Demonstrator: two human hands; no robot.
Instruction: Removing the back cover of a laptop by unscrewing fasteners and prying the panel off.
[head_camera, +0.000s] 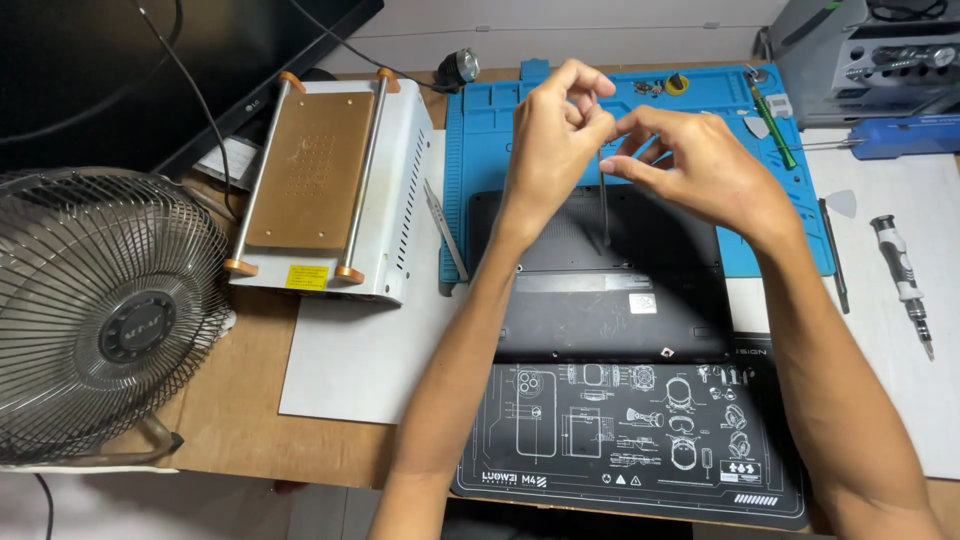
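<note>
Left hand (550, 135) and right hand (700, 165), both raised over a dark laptop base (610, 285), fingers pinched together on the top of a thin upright screwdriver (603, 215) whose tip meets the base. Base lies bottom-up on the blue mat (490, 150), centre of worktop (230, 410). Alongside: white heating plate unit (325, 185) and fan (105, 315) to the left, second screwdriver (903, 280) to the right.

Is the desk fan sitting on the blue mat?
No, the desk fan stands at the far left on the wooden desk, well apart from the blue mat.
</note>
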